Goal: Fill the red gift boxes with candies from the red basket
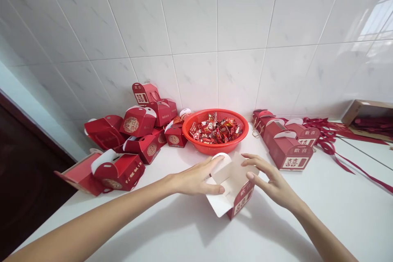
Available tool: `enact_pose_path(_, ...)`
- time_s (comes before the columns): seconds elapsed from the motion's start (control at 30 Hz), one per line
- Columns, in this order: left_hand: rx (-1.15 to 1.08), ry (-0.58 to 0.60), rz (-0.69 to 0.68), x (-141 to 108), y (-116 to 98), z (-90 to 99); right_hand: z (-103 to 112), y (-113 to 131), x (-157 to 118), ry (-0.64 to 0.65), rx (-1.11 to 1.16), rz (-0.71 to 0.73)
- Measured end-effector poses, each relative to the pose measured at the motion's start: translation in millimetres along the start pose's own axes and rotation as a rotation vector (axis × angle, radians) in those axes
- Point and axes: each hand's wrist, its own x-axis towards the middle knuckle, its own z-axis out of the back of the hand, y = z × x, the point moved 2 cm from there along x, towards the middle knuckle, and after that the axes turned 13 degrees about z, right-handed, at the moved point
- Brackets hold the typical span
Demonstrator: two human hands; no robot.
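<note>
A red paper box [243, 201] with its white-lined flaps raised and spread stands on the white table, near the middle. On its left side, my left hand [199, 177] lies against the flaps, thumb and fingers apart. My right hand [272, 179] is at the right flap, its fingers spread and its fingertips at the flap's edge. Just behind the box sits a red plastic basket [215, 147] holding many wrapped candies [216, 127].
Several red boxes [139, 120] are piled at the left by the tiled wall. More boxes [285, 147] stand in a group at the right. Dark red ribbons [327, 143] trail across the right side, beside a cardboard box [356, 112] at the far right.
</note>
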Motion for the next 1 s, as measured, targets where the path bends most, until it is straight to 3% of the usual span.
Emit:
enact_pose_path(0.1,-0.147,0.004,0.018,-7,13,-8.2,5,-12,-3,0.035,0.053,-0.109)
enact_pose_path(0.27,-0.269,0.084,0.028,-11,31,-15.8,10,-18,-12,0.322,0.217,-0.093)
enact_pose_path(0.37,-0.239,0.103,0.027,-3,46,-8.7,-1,-19,-15,0.427,0.225,-0.100)
enact_pose_path(0.5,0.013,-0.104,0.159,7,63,15.5,-29,-23,-14,0.306,0.167,-0.090)
enact_pose_path(0.6,0.311,-0.239,0.234,6,62,35.7,-42,-28,-15,0.260,0.106,-0.059)
enact_pose_path(0.7,0.450,-0.337,0.153,4,50,54.1,-43,-33,-18,0.243,0.025,-0.004)
enact_pose_path(0.8,0.446,-0.425,0.057,13,36,74.3,-37,-34,-20,0.169,-0.067,0.050)
enact_pose_path(0.9,0.452,-0.353,0.087,41,31,93.4,-33,-34,-18,0.038,-0.053,0.072)
enact_pose_path(1.0,0.517,-0.048,0.328,81,39,101.1,-31,-37,-15,-0.096,-0.035,0.019)
